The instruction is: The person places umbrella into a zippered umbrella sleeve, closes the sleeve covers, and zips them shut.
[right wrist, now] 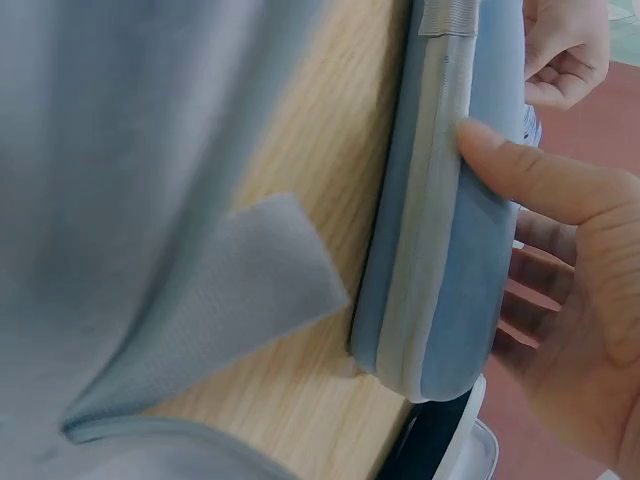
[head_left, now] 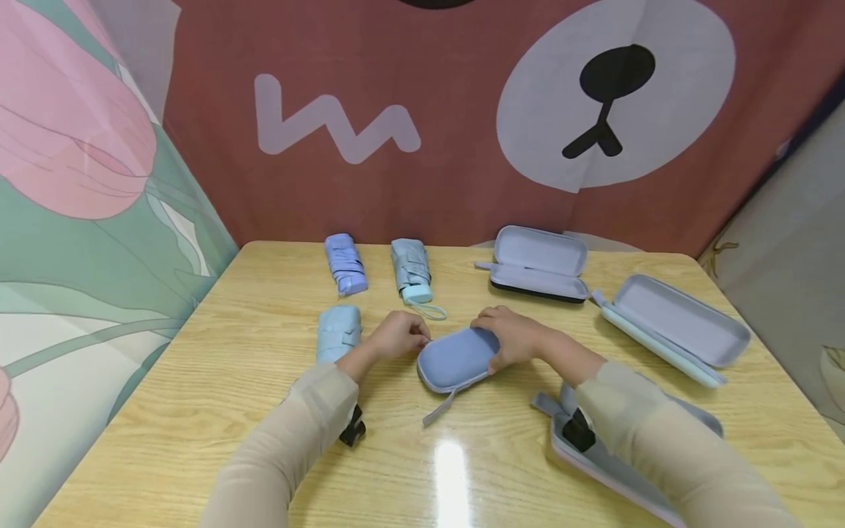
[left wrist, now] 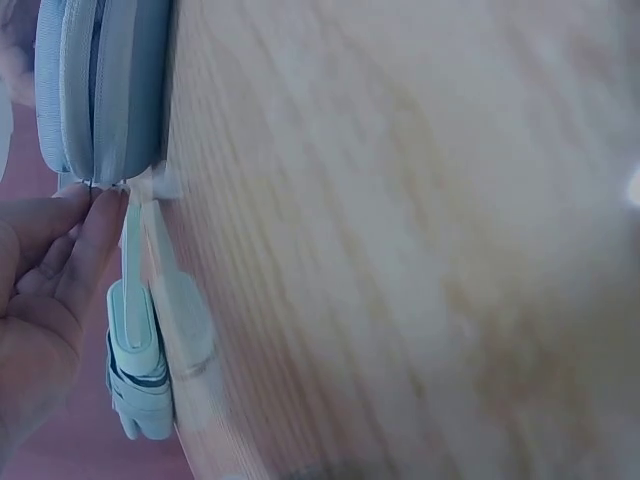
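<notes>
Three folded umbrellas lie on the left half of the wooden table (head_left: 198, 381): a light blue umbrella (head_left: 339, 331) nearest the left arm, a purple-blue umbrella (head_left: 345, 264) behind it, and a grey-blue umbrella (head_left: 411, 271) with a wrist loop just to the right. Four cases are there in all: one closed blue case (head_left: 455, 359) at the centre, an open black-edged case (head_left: 540, 262) behind, an open pale blue case (head_left: 673, 326) at the right, and an open case (head_left: 594, 458) lying under the right forearm

The left wrist view alone shows the left hand (left wrist: 40, 300) pinching something small at the closed case's zipper seam, fingertips (left wrist: 100, 215) pressed together; from the head view the hand just looks curled beside the case. The right wrist view shows the right hand (right wrist: 570, 270) gripping the case's far end, thumb along the seam, fingers behind

Both forearms reach in from the near edge, sleeves beige, hands meeting at the closed case
</notes>
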Motion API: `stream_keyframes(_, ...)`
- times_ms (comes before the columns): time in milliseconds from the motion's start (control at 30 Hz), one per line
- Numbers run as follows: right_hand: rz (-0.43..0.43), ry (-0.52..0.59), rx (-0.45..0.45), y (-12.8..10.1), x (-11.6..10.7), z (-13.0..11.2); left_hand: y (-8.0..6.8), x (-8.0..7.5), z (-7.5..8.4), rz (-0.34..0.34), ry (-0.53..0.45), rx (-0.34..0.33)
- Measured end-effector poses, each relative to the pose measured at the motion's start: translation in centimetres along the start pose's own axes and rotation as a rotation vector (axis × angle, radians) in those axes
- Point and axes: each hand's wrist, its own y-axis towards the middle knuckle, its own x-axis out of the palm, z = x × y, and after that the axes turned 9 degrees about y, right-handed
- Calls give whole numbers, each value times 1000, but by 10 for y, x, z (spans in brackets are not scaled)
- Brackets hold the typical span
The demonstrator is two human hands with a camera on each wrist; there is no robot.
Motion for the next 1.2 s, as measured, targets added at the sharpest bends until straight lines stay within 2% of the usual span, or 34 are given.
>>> stream_keyframes(200,-16,-15,33,-5,3,-1,-5,2,-6,3,-47,11)
stream_keyframes(233,-15,-22,43,-7,3,-2,-6,3,-10,15,-58,42)
stream_keyframes(400,-8,-47,100,-16,4,-8,-13,3,-12,15,-78,48)
stream_keyframes(500,-4,-71,129,-20,4,-11,-18,0,-6,4,-60,22)
stream_keyframes(667,5,-114,151,-23,6,-15,-27,-3,0,1,28,56)
stream_keyframes(833,36,-148,135,-24,9,-16,-36,-6,5,-12,84,89)
stream_keyframes(1000,49,-194,117,-23,10,-19,-44,-8,12,-33,78,127)
stream_keyframes(1200,38,-218,119,-20,13,-28,-53,-9,18,-81,32,95)
